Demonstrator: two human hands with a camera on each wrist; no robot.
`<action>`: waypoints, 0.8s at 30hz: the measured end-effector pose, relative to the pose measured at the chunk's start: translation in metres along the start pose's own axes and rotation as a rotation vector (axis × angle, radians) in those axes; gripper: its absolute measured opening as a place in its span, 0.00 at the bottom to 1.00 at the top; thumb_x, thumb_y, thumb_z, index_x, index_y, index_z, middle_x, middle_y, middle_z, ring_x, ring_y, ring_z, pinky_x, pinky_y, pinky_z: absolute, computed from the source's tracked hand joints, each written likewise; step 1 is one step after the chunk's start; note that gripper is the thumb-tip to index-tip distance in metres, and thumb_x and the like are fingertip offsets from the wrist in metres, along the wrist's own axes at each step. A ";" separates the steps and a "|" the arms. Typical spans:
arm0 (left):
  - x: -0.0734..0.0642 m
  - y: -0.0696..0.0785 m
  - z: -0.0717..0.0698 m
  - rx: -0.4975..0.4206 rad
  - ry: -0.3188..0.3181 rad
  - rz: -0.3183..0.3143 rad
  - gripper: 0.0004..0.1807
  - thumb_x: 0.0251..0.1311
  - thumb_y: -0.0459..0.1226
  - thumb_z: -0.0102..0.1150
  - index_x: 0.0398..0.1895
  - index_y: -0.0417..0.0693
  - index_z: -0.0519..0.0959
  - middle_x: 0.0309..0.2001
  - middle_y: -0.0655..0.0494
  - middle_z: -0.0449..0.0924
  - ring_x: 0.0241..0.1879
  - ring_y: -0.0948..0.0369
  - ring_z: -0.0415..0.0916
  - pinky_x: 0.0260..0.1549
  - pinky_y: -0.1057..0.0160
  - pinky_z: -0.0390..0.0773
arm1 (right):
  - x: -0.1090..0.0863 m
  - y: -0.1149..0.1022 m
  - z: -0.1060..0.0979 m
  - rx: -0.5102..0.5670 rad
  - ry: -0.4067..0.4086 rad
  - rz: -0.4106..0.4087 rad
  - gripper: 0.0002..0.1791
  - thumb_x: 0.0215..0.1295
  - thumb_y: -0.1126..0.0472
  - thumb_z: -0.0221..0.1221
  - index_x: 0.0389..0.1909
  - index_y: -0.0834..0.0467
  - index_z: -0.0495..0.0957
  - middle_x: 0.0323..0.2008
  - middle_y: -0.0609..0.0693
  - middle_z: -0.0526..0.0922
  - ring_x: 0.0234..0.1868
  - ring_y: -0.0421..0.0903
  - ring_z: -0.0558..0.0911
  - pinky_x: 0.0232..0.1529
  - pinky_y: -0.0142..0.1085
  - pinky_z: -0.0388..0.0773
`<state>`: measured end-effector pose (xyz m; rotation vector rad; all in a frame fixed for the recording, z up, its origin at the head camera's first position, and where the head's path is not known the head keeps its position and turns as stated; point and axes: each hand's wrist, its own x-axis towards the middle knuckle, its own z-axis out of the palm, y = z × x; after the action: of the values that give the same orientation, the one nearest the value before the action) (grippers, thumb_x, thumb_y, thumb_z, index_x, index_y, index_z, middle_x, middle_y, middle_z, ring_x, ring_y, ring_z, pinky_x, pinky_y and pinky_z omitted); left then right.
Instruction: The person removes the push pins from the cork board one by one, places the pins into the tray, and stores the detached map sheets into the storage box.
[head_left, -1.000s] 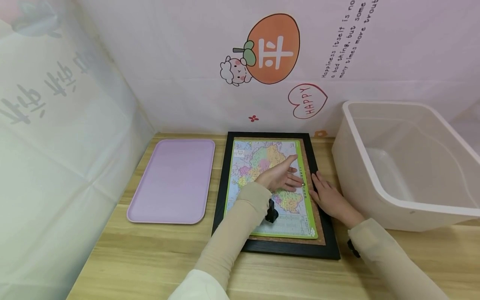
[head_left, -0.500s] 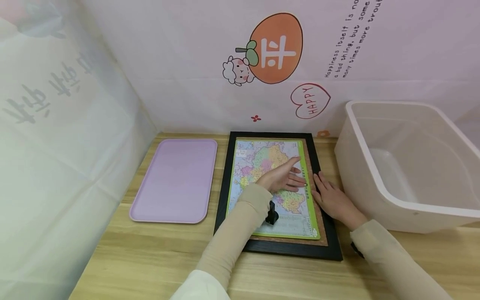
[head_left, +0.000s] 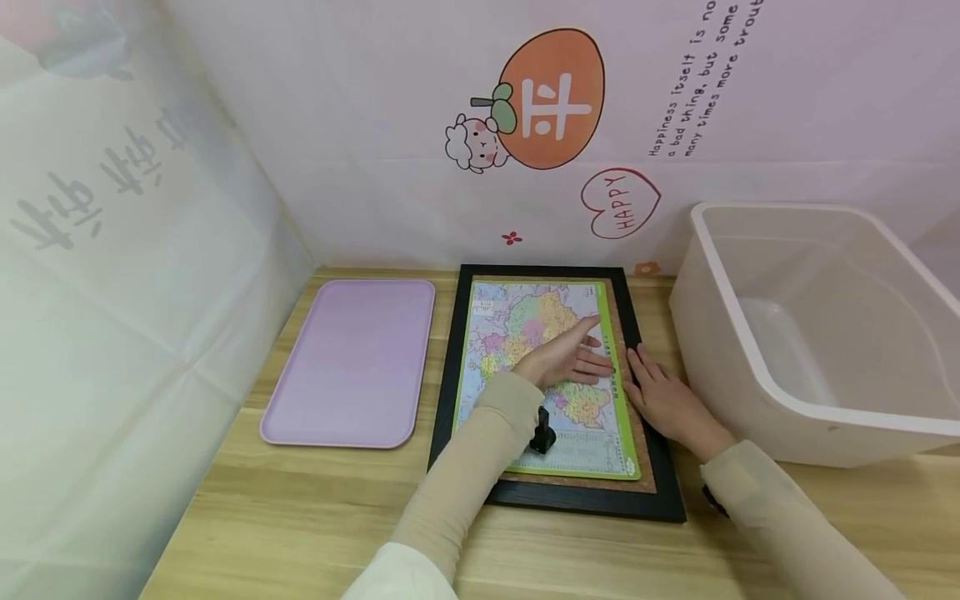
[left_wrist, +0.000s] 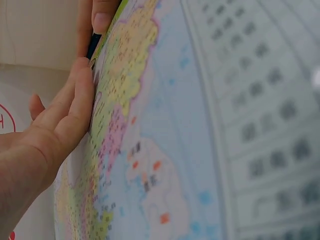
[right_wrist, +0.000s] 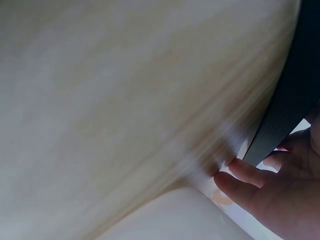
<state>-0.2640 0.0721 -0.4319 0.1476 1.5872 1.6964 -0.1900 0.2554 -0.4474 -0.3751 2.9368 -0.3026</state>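
A colourful map sheet [head_left: 510, 317] with a green border lies on a black-framed board [head_left: 585, 498] whose surface looks like brown cork. My left hand [head_left: 570, 354] reaches across the map, fingers extended and palm turned sideways. Its fingertips meet the map near the green right border, where a small shiny round piece [left_wrist: 92, 63] shows. My right hand [head_left: 667, 404] lies along the frame's right side, thumb toward the cork and fingers over the black edge. In the right wrist view, two fingertips [right_wrist: 235, 185] reach past that edge to the wooden tabletop.
A lilac tray [head_left: 348, 362] lies left of the board on the wooden table [head_left: 322, 517]. A large white bin [head_left: 738, 367] stands close to my right hand. Behind everything is a printed wall sheet [head_left: 375, 125], and a white sheet [head_left: 150, 333] hangs at the left.
The head view has shifted slightly, so everything sits a little further right than a second ago. Both hands, the map and the board keep their places.
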 end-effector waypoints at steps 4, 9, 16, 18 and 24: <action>-0.001 0.001 -0.002 -0.001 -0.011 -0.011 0.36 0.68 0.62 0.36 0.63 0.41 0.62 0.56 0.37 0.77 0.57 0.49 0.77 0.58 0.52 0.76 | 0.000 -0.001 0.000 0.005 -0.004 0.008 0.34 0.77 0.51 0.38 0.73 0.69 0.45 0.73 0.71 0.46 0.68 0.73 0.56 0.66 0.62 0.59; -0.005 0.004 -0.006 -0.062 -0.032 -0.054 0.36 0.68 0.62 0.37 0.64 0.41 0.61 0.59 0.36 0.75 0.61 0.47 0.73 0.62 0.48 0.71 | 0.002 -0.004 0.001 0.010 -0.007 0.005 0.34 0.77 0.50 0.38 0.73 0.69 0.45 0.73 0.71 0.45 0.68 0.73 0.57 0.66 0.62 0.60; -0.005 0.003 -0.004 -0.160 -0.056 -0.038 0.37 0.68 0.60 0.40 0.67 0.40 0.58 0.62 0.32 0.70 0.64 0.44 0.69 0.63 0.43 0.69 | 0.001 -0.001 0.002 0.001 -0.005 0.013 0.35 0.78 0.49 0.36 0.73 0.69 0.45 0.73 0.71 0.46 0.68 0.73 0.56 0.66 0.62 0.59; -0.004 0.001 -0.002 -0.155 -0.059 -0.023 0.37 0.68 0.60 0.40 0.66 0.40 0.58 0.61 0.32 0.70 0.63 0.44 0.70 0.62 0.43 0.70 | 0.000 0.001 0.002 -0.005 -0.004 0.013 0.35 0.78 0.49 0.36 0.73 0.69 0.46 0.73 0.71 0.46 0.68 0.73 0.56 0.66 0.62 0.59; -0.002 -0.003 -0.004 -0.139 -0.049 0.012 0.36 0.68 0.60 0.39 0.65 0.41 0.60 0.61 0.32 0.71 0.62 0.45 0.71 0.62 0.46 0.71 | 0.001 0.000 0.002 0.001 -0.003 0.014 0.35 0.77 0.49 0.37 0.73 0.69 0.46 0.73 0.71 0.46 0.68 0.73 0.56 0.66 0.62 0.59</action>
<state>-0.2631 0.0672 -0.4348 0.1275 1.4300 1.7928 -0.1903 0.2553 -0.4493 -0.3539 2.9349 -0.3020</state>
